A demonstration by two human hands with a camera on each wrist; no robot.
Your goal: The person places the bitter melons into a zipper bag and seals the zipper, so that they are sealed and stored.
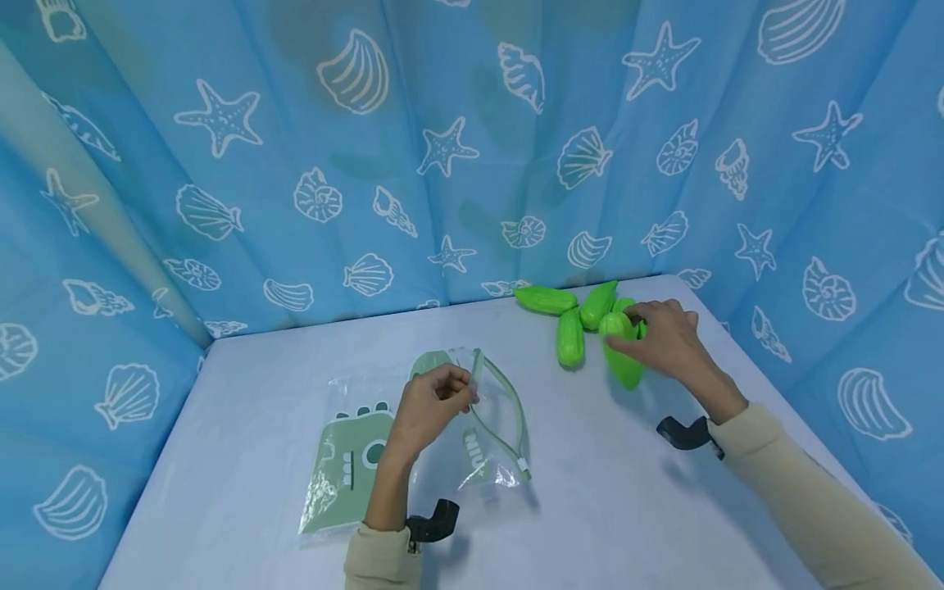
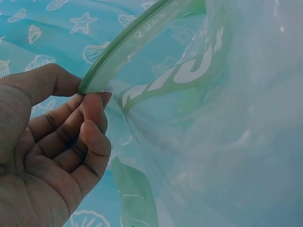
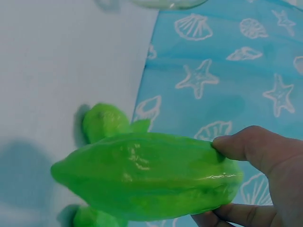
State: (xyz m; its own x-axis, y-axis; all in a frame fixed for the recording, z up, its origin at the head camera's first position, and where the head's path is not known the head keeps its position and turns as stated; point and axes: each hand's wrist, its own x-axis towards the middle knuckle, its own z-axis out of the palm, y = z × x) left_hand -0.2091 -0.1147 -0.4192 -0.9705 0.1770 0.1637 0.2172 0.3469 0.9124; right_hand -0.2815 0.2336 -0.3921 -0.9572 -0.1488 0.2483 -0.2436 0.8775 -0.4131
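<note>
A clear zip bag (image 1: 474, 456) with green print has its green-edged mouth gaping to the right. My left hand (image 1: 428, 414) pinches the zip edge (image 2: 106, 64) at one side of the mouth, thumb against forefinger. My right hand (image 1: 674, 344) holds a bright green, ridged fruit (image 3: 147, 177) by one end, its pointed end facing away from the palm. More green fruits of the same look, such as one at the back (image 1: 546, 300) and one nearer (image 1: 570, 344), lie beside it; the right hand partly covers others.
Left of my left arm, flat clear plastic printed with a green cartoon face (image 1: 335, 492) lies on the white table (image 1: 243, 426). A blue curtain (image 1: 442, 197) with white shells and starfish surrounds the table's back and sides. Each wrist carries a black camera mount.
</note>
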